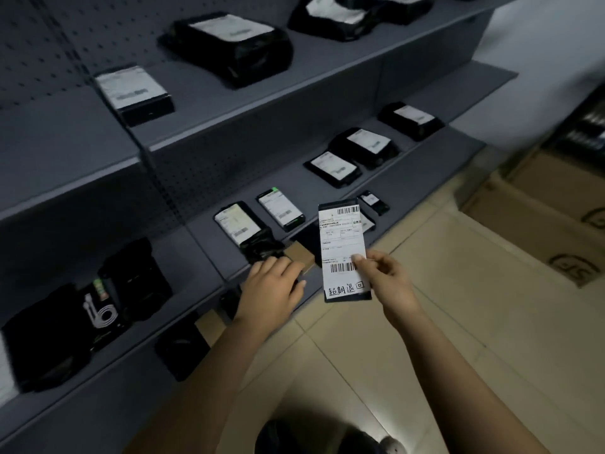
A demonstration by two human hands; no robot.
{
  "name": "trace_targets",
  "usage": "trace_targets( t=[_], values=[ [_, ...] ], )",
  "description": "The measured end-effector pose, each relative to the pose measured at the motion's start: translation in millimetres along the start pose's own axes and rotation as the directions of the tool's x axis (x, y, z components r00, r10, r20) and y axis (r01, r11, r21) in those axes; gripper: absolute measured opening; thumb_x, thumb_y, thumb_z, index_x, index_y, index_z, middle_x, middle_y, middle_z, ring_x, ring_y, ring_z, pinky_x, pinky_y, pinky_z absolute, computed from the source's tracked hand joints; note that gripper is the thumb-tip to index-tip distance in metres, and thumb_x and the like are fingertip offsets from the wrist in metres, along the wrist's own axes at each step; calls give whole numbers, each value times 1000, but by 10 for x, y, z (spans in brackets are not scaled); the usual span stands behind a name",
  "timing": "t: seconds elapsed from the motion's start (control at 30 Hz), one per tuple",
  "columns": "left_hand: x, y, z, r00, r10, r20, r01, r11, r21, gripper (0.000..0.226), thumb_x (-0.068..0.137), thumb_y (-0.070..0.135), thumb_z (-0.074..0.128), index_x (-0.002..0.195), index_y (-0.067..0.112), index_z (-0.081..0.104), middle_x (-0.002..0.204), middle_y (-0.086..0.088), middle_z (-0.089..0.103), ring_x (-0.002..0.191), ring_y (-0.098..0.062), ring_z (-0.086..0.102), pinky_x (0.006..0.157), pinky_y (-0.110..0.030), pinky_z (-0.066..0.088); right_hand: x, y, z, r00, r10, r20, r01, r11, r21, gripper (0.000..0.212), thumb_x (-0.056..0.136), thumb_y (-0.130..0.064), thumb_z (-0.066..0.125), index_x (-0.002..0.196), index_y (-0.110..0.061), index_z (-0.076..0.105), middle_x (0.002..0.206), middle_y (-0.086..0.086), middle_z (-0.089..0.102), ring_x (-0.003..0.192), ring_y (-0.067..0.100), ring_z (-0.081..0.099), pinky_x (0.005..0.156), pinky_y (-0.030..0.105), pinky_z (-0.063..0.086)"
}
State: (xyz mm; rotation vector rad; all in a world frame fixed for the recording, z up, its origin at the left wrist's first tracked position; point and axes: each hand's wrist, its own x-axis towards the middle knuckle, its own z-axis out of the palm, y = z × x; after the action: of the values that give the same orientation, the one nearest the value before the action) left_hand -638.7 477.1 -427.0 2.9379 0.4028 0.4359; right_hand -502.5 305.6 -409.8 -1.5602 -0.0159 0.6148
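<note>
Black plastic wraps the flat parcel (343, 253) I hold up, and its white label nearly covers the face. The small print is too blurred to read, though two barcodes and four handwritten characters show. My right hand (389, 276) pinches the parcel at its lower right edge, thumb on the label beside the lower barcode; the fingers behind it are hidden. The parcel stands upright above the shelf's (425, 158) front edge, just right of my left hand (271, 286). That hand lies palm-down with relaxed fingers on a brown card packet (299, 255), gripping nothing I can see. On this shelf I count six labelled parcels in plain sight, and a seventh half hidden behind the one I hold. The upper shelf (294, 103) carries three more, the farthest cut off by the top edge. Dark things at far left are too murky to identify.
</note>
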Motion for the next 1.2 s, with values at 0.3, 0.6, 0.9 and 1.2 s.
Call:
trace_targets(
  t=[0.3, 0.6, 0.9, 1.2],
  values=[
    [792, 1658, 295, 984, 175, -22, -175, 984, -34, 32, 87, 34, 49, 108, 17, 65, 97, 0, 62, 89, -23, 59, 77, -38, 48, 143, -48, -1947, 990, 79, -113, -43, 956, 290, 23, 93, -20, 64, 111, -7, 60, 104, 9, 74, 92, 21, 71, 77, 33, 52],
    [1646, 3298, 677, 907, 418, -51, -421, 902, -94, 26, 85, 27, 61, 108, 16, 64, 97, 0, 61, 89, -22, 57, 79, -36, 44, 207, -205, -3616, 944, 75, -321, 60, 919, 390, 17, 94, -19, 61, 110, -11, 62, 100, 4, 75, 92, 20, 69, 95, 44, 49],
    [2526, 4387, 1014, 795, 607, -21, -602, 782, -164, 24, 86, 26, 61, 107, 15, 64, 95, 0, 60, 87, -24, 57, 74, -37, 46, 404, -532, -4646, 865, 65, -497, 168, 897, 409, 22, 95, -17, 61, 115, -7, 60, 109, 12, 72, 96, 25, 67, 94, 45, 49],
    [3916, 5146, 1417, 744, 661, -94, -663, 715, -222, 27, 82, 23, 72, 106, 15, 65, 94, -2, 61, 86, -27, 58, 75, -38, 46, 1285, -1164, -5344, 778, 47, -627, 247, 894, 373, 7, 94, -14, 62, 101, -13, 60, 104, 13, 71, 85, 22, 66, 75, 32, 49]
  ],
)
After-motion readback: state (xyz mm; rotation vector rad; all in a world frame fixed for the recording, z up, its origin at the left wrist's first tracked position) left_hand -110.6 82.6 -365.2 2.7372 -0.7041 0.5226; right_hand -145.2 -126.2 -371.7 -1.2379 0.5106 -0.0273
